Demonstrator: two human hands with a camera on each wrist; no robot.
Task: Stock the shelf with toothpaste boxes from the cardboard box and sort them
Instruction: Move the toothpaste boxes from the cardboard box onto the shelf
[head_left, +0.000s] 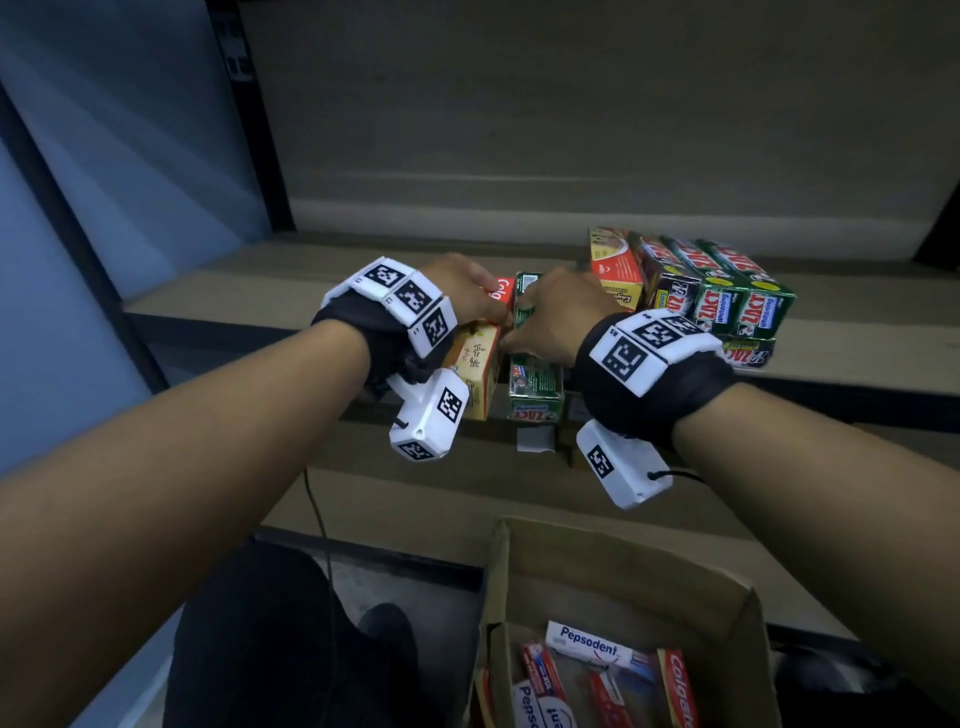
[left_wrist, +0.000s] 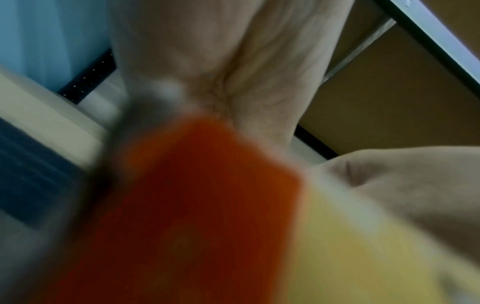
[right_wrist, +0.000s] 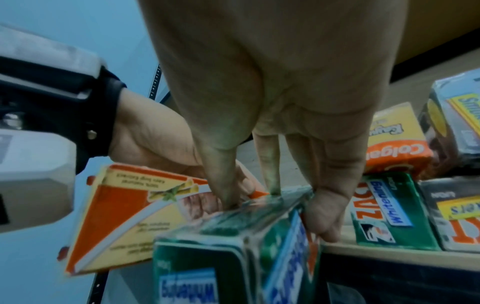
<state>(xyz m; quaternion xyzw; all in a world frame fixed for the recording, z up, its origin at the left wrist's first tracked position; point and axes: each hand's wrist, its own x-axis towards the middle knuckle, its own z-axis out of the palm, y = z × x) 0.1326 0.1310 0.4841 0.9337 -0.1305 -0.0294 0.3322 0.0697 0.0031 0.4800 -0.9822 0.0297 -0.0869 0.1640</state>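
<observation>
Partway: your left hand (head_left: 462, 291) grips an orange-and-yellow carton (head_left: 475, 371), your right hand (head_left: 556, 317) a green shrink-wrapped pack (head_left: 535, 387), both left of the shelved green packs (head_left: 727, 291); red-and-white cartons (head_left: 602, 649) remain in the brown cardboard box (head_left: 623, 561).

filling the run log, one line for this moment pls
left hand grips Colgate box | right hand grips green Zact box | both at shelf edge | cardboard box part full
</observation>
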